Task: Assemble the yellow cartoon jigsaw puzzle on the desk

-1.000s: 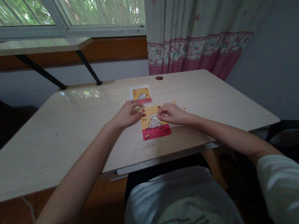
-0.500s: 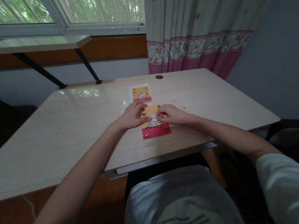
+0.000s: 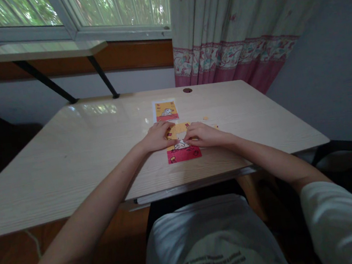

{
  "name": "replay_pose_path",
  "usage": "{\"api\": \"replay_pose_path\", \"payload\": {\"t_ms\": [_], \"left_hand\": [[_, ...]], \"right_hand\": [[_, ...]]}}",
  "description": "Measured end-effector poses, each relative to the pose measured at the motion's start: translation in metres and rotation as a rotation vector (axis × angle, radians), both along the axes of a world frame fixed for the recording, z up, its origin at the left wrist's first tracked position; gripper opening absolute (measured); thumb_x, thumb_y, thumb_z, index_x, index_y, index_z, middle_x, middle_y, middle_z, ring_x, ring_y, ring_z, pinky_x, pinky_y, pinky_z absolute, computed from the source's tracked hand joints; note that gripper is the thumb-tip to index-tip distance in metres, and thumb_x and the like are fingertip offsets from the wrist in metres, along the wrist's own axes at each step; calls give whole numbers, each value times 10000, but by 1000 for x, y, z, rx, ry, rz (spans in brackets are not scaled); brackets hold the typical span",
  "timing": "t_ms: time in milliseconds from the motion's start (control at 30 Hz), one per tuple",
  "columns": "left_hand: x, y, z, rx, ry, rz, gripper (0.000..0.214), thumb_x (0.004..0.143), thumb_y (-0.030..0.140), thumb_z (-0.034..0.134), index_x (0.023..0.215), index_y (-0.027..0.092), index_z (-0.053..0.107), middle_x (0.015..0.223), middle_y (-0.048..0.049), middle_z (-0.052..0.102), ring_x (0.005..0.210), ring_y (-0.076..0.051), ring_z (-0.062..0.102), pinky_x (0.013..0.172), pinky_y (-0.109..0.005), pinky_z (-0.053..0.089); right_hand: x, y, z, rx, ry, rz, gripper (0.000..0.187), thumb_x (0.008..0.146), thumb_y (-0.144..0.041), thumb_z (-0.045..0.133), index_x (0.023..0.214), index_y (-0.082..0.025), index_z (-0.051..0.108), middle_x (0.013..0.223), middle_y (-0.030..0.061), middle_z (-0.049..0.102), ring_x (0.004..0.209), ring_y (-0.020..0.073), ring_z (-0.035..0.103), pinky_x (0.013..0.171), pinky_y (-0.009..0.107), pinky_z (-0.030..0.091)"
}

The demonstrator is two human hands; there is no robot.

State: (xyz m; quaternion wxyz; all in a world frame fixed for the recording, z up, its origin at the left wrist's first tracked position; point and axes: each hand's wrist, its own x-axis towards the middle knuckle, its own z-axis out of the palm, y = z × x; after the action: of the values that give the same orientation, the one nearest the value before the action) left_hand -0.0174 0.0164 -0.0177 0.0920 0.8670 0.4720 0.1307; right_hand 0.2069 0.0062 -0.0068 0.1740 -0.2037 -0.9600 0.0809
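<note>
A jigsaw puzzle (image 3: 183,154) with a yellow top, a red bottom and a white cartoon animal lies flat on the table. A pale gap shows in its middle. Along its left side rests my left hand (image 3: 159,136), fingers spread and curved around the edge, thumb on the picture. From the right, my right hand (image 3: 204,134) pinches at the middle of the puzzle, with a small white puzzle piece (image 3: 181,141) at its fingertips. Both hands cover parts of the picture. Behind it lies a card (image 3: 165,109) with a similar picture.
Loose yellow pieces (image 3: 205,118) lie right of the puzzle, one partly behind my right hand. The pale wooden table (image 3: 100,150) has a cable hole (image 3: 187,90) at the back. A raised shelf (image 3: 32,51) stands at the back left, and a curtain (image 3: 217,53) hangs behind.
My right hand's fingers have stretched out slightly toward the left thumb and the puzzle's middle. My left hand has barely moved.
</note>
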Motion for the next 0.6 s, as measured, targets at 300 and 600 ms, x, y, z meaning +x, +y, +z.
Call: {"api": "replay_pose_path", "payload": {"t_ms": [300,600], "left_hand": [[2,-1,0,-27,3,23,666,666,529,562,1205,152,456,1204,-142,493,1103,-314,446,907,-451,352],[0,2,-2,-62,-55,40,673,651,508,575,1213,155,461,1172,-134,524,1074,-314,464,882,-457,356]], "right_hand": [[3,6,1,-78,-31,27,169,840,-234,524,859,-164,677,810,56,643,795,150,539,796,286,385],[11,14,7,-219,-15,49,217,851,-257,505,955,-179,678,813,50,639,764,134,528,735,262,392]]}}
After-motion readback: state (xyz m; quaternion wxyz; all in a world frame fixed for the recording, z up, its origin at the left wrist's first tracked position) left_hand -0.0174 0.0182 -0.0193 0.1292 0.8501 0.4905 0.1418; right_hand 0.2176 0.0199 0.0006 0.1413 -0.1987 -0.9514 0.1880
